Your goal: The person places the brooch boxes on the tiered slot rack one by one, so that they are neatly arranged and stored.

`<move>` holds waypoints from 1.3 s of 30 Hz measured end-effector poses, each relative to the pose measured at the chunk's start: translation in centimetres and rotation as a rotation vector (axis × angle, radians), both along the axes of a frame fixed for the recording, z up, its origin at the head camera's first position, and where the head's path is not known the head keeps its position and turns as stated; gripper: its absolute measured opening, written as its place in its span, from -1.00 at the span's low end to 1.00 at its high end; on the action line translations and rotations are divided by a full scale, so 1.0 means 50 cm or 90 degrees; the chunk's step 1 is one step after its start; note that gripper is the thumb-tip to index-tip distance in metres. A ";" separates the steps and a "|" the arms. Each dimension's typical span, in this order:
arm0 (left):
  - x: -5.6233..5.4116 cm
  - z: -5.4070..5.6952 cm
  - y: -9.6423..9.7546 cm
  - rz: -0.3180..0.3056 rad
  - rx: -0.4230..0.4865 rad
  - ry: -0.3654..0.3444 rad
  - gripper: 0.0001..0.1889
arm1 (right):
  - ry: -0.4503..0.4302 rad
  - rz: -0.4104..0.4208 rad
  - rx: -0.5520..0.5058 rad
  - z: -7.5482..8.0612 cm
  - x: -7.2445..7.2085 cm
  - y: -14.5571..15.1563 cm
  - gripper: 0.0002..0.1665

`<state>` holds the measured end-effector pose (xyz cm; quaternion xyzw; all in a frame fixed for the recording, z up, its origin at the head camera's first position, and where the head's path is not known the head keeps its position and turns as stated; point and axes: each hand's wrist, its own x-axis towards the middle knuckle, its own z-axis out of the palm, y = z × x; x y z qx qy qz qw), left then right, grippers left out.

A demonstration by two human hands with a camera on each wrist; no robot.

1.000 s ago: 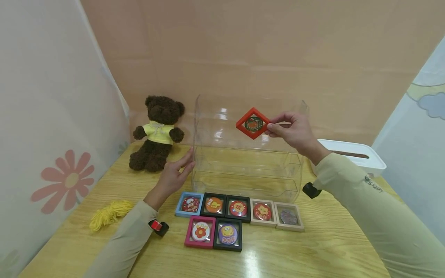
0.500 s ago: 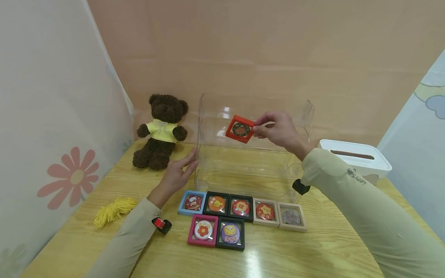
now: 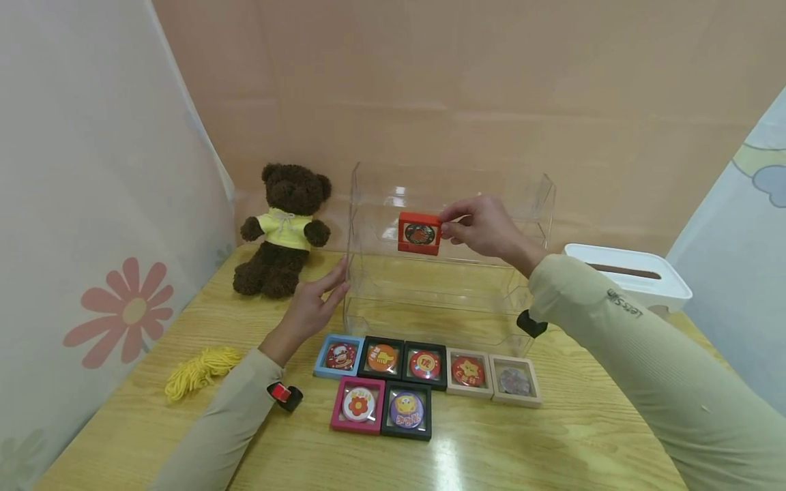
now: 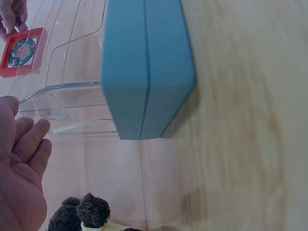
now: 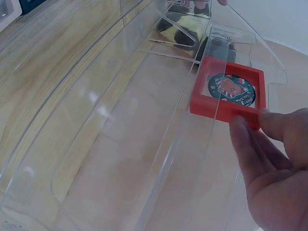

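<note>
My right hand (image 3: 485,228) pinches a red square display frame (image 3: 419,234) by its right edge, with a dark green round badge inside. The frame is upright at an upper tier of a clear tiered display rack (image 3: 430,298). In the right wrist view, a transparent front lip crosses before the red frame (image 5: 204,105), with thumb and fingers at its edge. Fairly straight fingers of my left hand (image 3: 307,310) touch the rack's left side panel. The left wrist view shows that hand (image 4: 21,183) beside the panel's edge, near a light blue frame (image 4: 149,67).
Several framed badges lie before the rack in two rows, among them a pink frame (image 3: 359,406) and a beige one (image 3: 516,382). A brown teddy bear (image 3: 285,232) sits back left, yellow yarn (image 3: 199,372) front left, a white tissue box (image 3: 626,273) right.
The red frame has moved left and slightly down, turning from a diamond tilt to level, and now stands at the rack's tier. My left hand stays at the side panel.
</note>
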<state>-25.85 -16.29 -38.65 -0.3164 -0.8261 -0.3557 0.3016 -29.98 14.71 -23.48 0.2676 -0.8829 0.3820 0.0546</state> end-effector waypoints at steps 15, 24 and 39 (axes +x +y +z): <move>-0.002 0.004 -0.002 -0.006 0.004 0.007 -0.48 | 0.104 0.047 0.101 0.010 -0.004 -0.030 -0.76; -0.007 0.003 -0.002 -0.004 -0.002 0.007 -0.48 | 0.078 0.076 0.075 0.003 -0.008 -0.050 -0.72; -0.006 0.008 -0.002 -0.010 0.004 -0.015 -0.47 | 0.042 0.121 0.081 0.001 -0.010 -0.072 -0.64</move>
